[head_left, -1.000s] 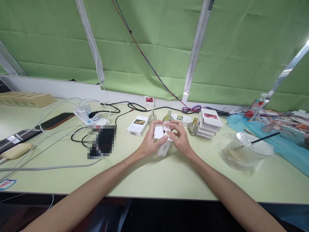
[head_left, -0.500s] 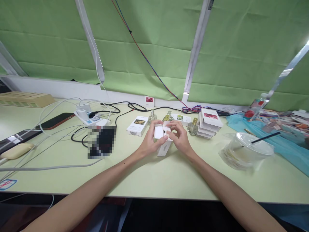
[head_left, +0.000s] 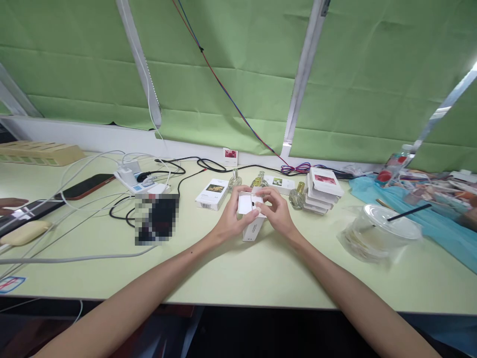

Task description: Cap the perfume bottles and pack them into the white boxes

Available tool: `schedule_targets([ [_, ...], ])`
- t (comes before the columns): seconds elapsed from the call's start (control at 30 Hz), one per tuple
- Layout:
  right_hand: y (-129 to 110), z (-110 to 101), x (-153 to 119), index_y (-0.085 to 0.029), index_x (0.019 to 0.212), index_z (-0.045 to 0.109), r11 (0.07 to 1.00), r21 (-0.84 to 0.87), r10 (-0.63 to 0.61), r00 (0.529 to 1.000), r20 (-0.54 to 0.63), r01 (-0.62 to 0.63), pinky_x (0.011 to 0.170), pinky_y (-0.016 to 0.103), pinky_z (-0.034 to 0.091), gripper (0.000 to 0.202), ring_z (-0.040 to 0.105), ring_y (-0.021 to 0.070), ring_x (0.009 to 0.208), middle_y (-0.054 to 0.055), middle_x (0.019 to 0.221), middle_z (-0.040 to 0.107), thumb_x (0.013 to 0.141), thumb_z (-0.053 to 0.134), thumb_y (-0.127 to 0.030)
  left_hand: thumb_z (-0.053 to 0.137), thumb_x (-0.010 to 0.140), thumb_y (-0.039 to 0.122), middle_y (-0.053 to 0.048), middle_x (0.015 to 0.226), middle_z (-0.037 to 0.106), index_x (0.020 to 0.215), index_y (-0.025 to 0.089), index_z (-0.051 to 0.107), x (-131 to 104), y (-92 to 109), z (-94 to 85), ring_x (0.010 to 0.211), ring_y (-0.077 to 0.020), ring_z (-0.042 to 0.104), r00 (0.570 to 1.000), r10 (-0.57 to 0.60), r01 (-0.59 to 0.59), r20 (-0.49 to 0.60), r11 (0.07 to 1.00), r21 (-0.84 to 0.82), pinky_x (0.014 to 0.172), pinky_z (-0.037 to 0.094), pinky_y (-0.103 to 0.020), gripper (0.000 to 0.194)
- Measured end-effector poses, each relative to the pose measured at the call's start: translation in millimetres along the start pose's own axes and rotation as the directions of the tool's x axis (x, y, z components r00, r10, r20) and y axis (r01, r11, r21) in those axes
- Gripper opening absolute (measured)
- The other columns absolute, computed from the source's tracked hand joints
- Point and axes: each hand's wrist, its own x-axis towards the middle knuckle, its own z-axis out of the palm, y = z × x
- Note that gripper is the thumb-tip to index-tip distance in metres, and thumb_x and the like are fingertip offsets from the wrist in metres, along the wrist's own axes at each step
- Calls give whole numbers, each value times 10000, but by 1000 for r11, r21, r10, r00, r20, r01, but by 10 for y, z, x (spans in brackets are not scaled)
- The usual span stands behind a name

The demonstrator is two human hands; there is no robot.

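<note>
Green blinds [head_left: 231, 89] hang behind a pale desk [head_left: 223, 278] under inspection. Fingers of the left hand [head_left: 228, 221] are curled along the side of a white carton [head_left: 251, 231], thumb across its near top edge. The right hand [head_left: 278, 211] grips the opposite side, fingers bent over the far rim and thumb at the mouth. The white carton is upright at the middle of the desk, between both palms; whether its base touches the surface cannot be confirmed.

Condition: the top is open, with a pale flap [head_left: 245, 203] spread on the left side and a small dark spot visible in the mouth. Contents cannot be determined. Closure of this carton is judged not done.

Just beyond the hands, at least three glass bottles are outside any carton: a left bottle [head_left: 234, 180], a partly hidden middle bottle [head_left: 261, 178] and a right bottle [head_left: 297, 197]. By judgement, these are not dealt with. A yellow-flower carton [head_left: 212, 194] lies flat to the left; a white-flower carton [head_left: 281, 185] lies behind. Right of these, a stack of cartons [head_left: 324, 191] adjoins the right bottle.

Farther out: lidded cup [head_left: 389, 226] to the right, power strip [head_left: 128, 181] to the left, and another person's hand [head_left: 11, 203] at the left margin.
</note>
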Motion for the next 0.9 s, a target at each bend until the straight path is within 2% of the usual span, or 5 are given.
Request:
schedule_targets([
  [0.4,-19,8,23,-233,983,630,997,54,46,999,16,-47,648,282,536,262,577,162,832,60,1126,596,791,695,-400,720,826,578,-79,1193,555,1283,274,405,3,-1,-3,1029,-250,602,999,38,-37,38,999,-19,878,495,-387,633],
  [0.9,-49,30,10,-236,977,628,983,148,102,995,23,-104,587,241,480,304,525,147,803,56,1121,578,768,753,-420,668,889,502,-65,1173,542,1216,307,469,4,2,19,968,-222,580,996,58,-55,-71,998,42,825,495,-388,430],
])
